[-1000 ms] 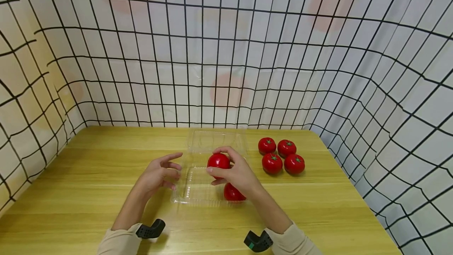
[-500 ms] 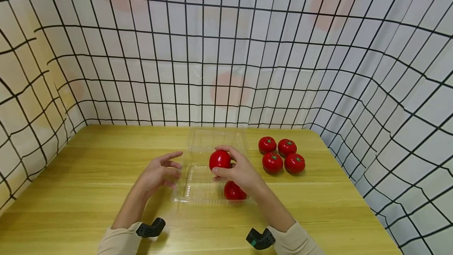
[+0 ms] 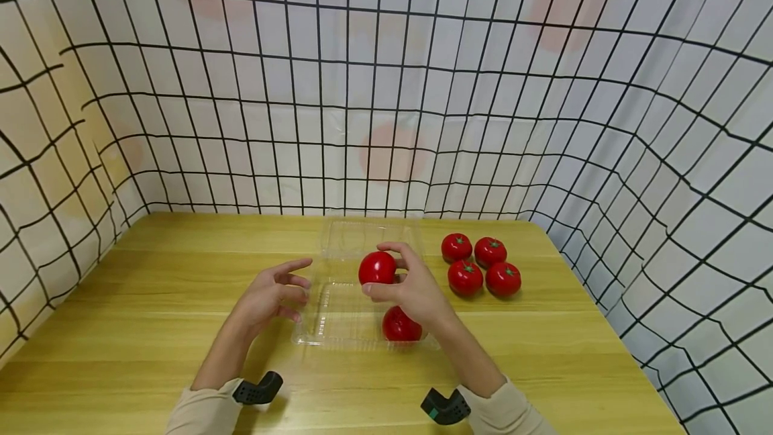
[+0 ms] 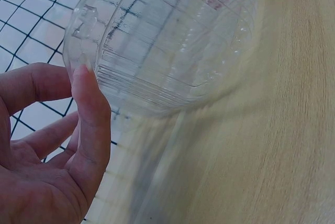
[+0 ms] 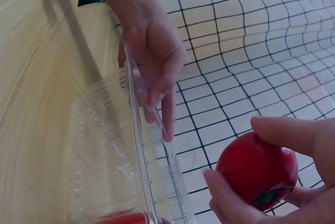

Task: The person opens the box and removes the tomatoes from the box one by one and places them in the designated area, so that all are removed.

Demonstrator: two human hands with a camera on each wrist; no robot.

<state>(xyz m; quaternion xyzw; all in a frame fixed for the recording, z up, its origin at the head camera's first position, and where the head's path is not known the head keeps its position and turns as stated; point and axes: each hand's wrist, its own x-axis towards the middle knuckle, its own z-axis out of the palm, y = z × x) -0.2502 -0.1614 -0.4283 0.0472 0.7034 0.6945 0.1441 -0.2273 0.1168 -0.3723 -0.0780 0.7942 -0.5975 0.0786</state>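
My right hand (image 3: 418, 295) grips a glossy red tomato (image 3: 377, 267) between thumb and fingers, above a clear plastic container (image 3: 309, 340). In the right wrist view the held tomato (image 5: 255, 165) has its green stem end turned downward. Another tomato (image 3: 401, 324) sits inside the container at its near right corner. At the container's left side, my left hand (image 3: 270, 302) pinches the rim (image 4: 86, 51) between thumb and index finger. Its other fingers are loosely bent.
The container's clear lid (image 3: 368, 237) lies folded back behind it. Several tomatoes (image 3: 465, 278) stand grouped on the wooden table (image 3: 181, 274) to the right. A black-grid sheet (image 3: 392, 92) encloses the back and sides.
My right hand has risen slightly and shifted a little right with its tomato. More of the tomato in the container shows beneath it. The left hand stays in place.
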